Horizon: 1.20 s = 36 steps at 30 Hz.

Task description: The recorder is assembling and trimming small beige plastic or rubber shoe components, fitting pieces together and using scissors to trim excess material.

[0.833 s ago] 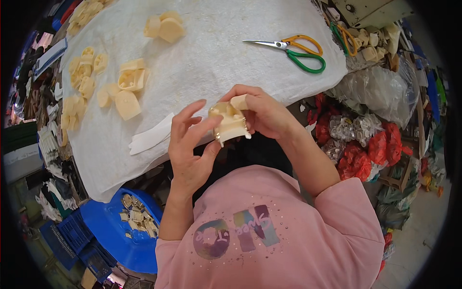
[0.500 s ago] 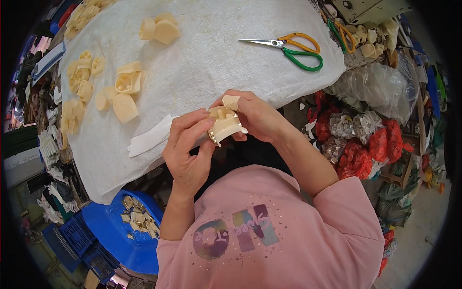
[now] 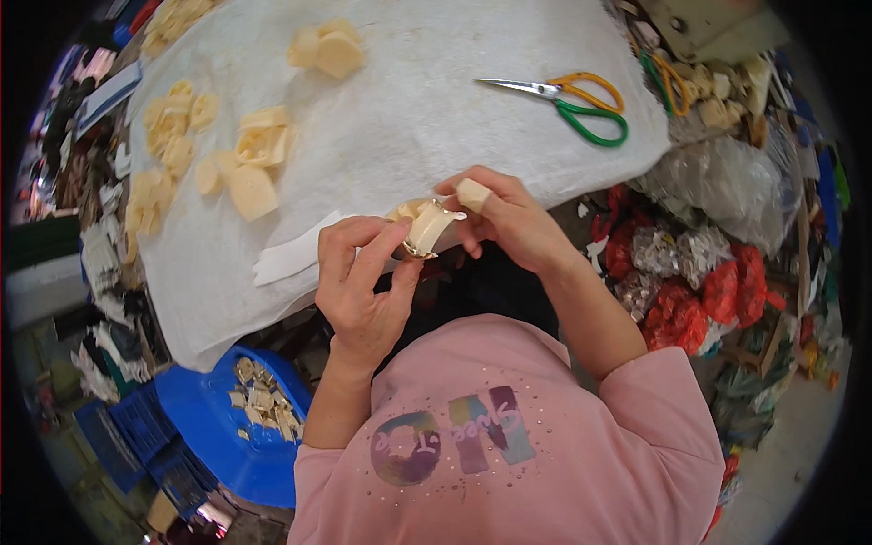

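Clearly, cream piece in left hand.

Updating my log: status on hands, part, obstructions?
Left hand holds cream part. Right hand close beside, contact unclear. Scissors apart from both hands, on white sheet.

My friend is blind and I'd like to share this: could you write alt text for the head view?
A person's left hand holds a curved cream piece with gold-coloured edges, the right hand close beside it. Beyond them, scissors and more cream pieces lie on a white cloth; a blue basin of small pieces sits at lower left.
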Each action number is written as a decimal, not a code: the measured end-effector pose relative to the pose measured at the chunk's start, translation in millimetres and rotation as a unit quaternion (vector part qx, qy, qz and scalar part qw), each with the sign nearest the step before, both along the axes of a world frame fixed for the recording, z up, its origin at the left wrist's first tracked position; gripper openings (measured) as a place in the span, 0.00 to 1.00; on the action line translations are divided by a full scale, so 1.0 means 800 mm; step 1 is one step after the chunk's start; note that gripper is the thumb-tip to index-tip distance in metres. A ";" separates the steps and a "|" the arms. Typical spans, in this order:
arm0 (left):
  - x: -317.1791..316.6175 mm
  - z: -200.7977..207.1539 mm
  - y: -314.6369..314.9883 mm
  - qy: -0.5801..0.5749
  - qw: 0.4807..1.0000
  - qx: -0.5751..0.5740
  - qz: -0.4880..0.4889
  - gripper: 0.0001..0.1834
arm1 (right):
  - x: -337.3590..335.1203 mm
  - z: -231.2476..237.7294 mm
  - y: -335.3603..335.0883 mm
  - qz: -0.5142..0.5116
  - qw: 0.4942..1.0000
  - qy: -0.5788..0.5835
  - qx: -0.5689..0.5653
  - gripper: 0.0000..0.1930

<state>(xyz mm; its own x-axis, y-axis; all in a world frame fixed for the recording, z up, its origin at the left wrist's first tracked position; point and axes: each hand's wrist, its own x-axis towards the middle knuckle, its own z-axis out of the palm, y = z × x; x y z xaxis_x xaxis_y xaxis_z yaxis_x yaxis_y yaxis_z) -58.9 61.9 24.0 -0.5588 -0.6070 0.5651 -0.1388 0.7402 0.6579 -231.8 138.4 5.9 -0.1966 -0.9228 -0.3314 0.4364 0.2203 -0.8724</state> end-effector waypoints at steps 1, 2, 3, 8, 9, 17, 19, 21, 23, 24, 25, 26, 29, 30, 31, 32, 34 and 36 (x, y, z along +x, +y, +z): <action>0.009 0.002 -0.003 -0.004 1.000 -0.007 0.007 0.19 | -0.002 -0.002 0.002 0.006 1.000 -0.007 -0.011 0.14; 0.021 0.003 -0.007 -0.009 1.000 -0.012 0.024 0.19 | -0.002 -0.003 0.003 0.022 1.000 -0.013 -0.016 0.14; 0.035 0.002 -0.011 -0.008 0.998 -0.011 0.058 0.18 | 0.000 -0.004 0.004 0.001 0.999 0.038 -0.032 0.13; 0.113 -0.005 -0.016 -0.040 0.975 0.026 0.218 0.14 | 0.015 -0.009 -0.012 0.006 0.991 0.117 -0.064 0.12; 0.117 -0.004 -0.014 -0.045 0.974 0.010 0.220 0.15 | 0.019 -0.007 -0.018 -0.006 0.987 0.142 -0.078 0.11; 0.061 -0.017 -0.009 -0.001 0.991 -0.091 0.095 0.24 | -0.063 0.006 -0.012 -0.201 0.788 0.571 -0.116 0.15; 0.038 -0.025 -0.008 -0.010 0.992 -0.108 0.064 0.24 | -0.107 0.007 0.010 -0.199 0.715 0.668 -0.052 0.20; 0.016 -0.031 -0.007 -0.036 0.989 -0.143 0.022 0.24 | -0.142 -0.003 0.030 -0.189 0.655 0.731 -0.011 0.21; -0.012 -0.044 -0.010 -0.047 0.987 -0.152 -0.002 0.23 | -0.165 -0.017 0.054 -0.087 0.588 0.803 0.052 0.24; -0.022 -0.053 -0.009 -0.069 0.984 -0.166 -0.010 0.23 | -0.168 -0.019 0.056 -0.091 0.588 0.802 0.060 0.24; -0.028 -0.060 -0.005 -0.081 0.986 -0.146 -0.030 0.22 | -0.166 -0.021 0.054 -0.095 0.587 0.802 0.053 0.25; -0.031 -0.061 -0.002 -0.081 0.985 -0.146 -0.040 0.22 | -0.165 -0.022 0.051 -0.099 0.587 0.802 0.046 0.26; -0.028 -0.056 0.000 -0.099 0.990 -0.080 -0.063 0.22 | -0.180 -0.021 0.048 -0.092 0.584 0.805 0.056 0.28; -0.025 -0.051 0.002 -0.101 0.989 -0.080 -0.071 0.22 | -0.184 -0.019 0.046 -0.079 0.582 0.808 0.057 0.28; -0.023 -0.044 0.002 -0.103 0.990 -0.079 -0.049 0.22 | -0.187 -0.013 0.044 -0.048 0.568 0.819 0.070 0.28; -0.024 -0.038 0.003 -0.105 0.991 -0.078 -0.026 0.23 | -0.187 -0.007 0.042 -0.051 0.570 0.816 0.077 0.28; -0.025 -0.040 -0.001 -0.125 0.990 -0.066 -0.009 0.21 | -0.183 0.001 0.033 -0.043 0.700 0.695 0.159 0.28; -0.025 -0.057 -0.009 -0.104 0.991 0.060 -0.061 0.18 | -0.173 -0.002 0.038 -0.077 0.734 0.664 0.117 0.28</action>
<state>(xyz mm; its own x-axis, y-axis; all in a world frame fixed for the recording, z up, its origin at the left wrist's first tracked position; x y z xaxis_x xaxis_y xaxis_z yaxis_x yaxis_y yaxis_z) -79.1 54.3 -21.7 -0.7292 -0.5826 0.3590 -0.1936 0.6787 0.7084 -370.0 169.1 4.5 -0.5860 -0.8039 0.1017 -0.7297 0.4690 -0.4976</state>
